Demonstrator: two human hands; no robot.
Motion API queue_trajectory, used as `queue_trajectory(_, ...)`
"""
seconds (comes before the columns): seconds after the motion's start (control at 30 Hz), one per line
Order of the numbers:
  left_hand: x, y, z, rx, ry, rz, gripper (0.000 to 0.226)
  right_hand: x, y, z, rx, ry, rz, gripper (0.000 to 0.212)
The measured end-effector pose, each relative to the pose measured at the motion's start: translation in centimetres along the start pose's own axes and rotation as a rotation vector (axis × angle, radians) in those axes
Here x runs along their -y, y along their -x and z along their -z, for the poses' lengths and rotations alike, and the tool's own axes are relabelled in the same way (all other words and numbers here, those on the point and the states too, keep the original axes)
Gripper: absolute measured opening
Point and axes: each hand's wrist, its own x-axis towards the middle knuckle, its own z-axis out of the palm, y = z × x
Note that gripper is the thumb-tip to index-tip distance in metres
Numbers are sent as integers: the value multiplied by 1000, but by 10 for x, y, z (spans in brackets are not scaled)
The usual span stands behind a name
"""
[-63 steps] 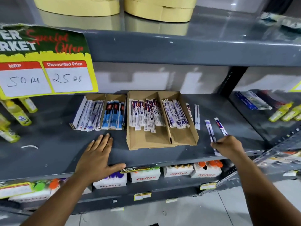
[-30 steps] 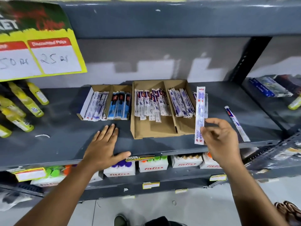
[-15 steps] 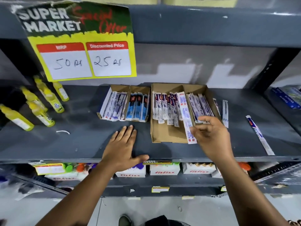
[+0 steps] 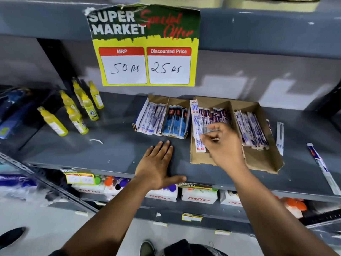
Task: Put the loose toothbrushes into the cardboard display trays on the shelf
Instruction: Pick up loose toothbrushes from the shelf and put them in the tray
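A large cardboard tray [image 4: 262, 161] with two compartments sits on the grey shelf [image 4: 110, 152], both holding packed toothbrushes. My right hand [image 4: 224, 145] pinches a white packed toothbrush [image 4: 196, 119] and holds it over the left edge of the tray's left compartment. A smaller tray [image 4: 158, 99] to the left holds white-purple and blue packs. My left hand [image 4: 159, 167] lies flat and open on the shelf's front edge. Two loose toothbrushes lie right of the big tray, one [image 4: 280, 137] close to it, one [image 4: 321, 167] farther right.
Several yellow bottles [image 4: 77, 115] stand at the shelf's left. A yellow price sign [image 4: 145, 47] hangs from the shelf above. White boxes [image 4: 199, 197] with coloured caps fill the shelf below. A small white scrap [image 4: 96, 141] lies on the shelf.
My right hand picked a loose toothbrush from the shelf at the right and carried it left to the big tray's left compartment. My left hand stayed flat on the shelf.
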Motion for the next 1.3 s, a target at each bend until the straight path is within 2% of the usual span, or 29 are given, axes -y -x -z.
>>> queue_trajectory(0.3,0,-3,-4,20,-20,2,122,15,-14,-23,3,-18,-7,29)
queue_trajectory(0.43,-3,-5,-3,29,-17,-8,124,34,-32,-39,78,-44,-26,26)
queue_trajectory(0.53,-1,0,-1,-24,10,-12,123,57,-59,-69,119,-47,-33,19)
queue_trajectory(0.6,-3,-1,-1,-49,20,-16,122,64,-78,-88,125,2,-44,8)
queue_trajectory(0.73,-5,-1,-1,-50,-2,-6,122,64,-108,-122,311,208,-142,22)
queue_trajectory(0.87,-1,-1,0,-70,37,-26,118,60,-121,-144,335,259,-146,27)
queue_trajectory(1.0,0,-1,-1,-81,51,-28,118,63,-120,-155,277,513,-7,21)
queue_trajectory(1.1,0,-1,-1,-85,49,-28,119,63,-120,-155,250,566,85,14)
queue_trajectory(1.2,0,-1,-1,-97,53,-20,123,63,-124,-139,223,484,64,9)
queue_trajectory(1.3,-1,-2,-3,-97,70,-13,123,56,-116,-101,132,212,49,20)
